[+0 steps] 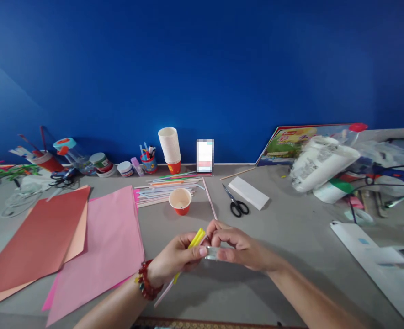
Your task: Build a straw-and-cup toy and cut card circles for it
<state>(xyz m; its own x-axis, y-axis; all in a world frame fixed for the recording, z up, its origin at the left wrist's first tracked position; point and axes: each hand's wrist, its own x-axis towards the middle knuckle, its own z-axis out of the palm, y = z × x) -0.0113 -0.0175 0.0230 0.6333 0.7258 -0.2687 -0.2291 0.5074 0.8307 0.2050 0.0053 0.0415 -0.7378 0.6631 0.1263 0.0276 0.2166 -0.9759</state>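
My left hand [184,256] is closed round a bright yellow strip [197,237] and a thin pale pink straw [163,294]. The straw's lower end sticks out below the wrist. My right hand [238,244] meets it, its fingers bent and closed on a small shiny, clear-silver piece [211,252] that also touches the left thumb. What exactly this piece is cannot be made out. Just beyond my hands stands a paper cup [180,201] with a red base. Behind it lies a spread of pastel straws [164,189].
Black-handled scissors [236,205] and a folded white paper [249,193] lie to the right. Pink sheets [113,242] and red sheets [47,233] cover the left. Stacked cups [169,146] and a phone [205,156] stand along the blue wall. Plastic-wrapped items [321,167] crowd the right.
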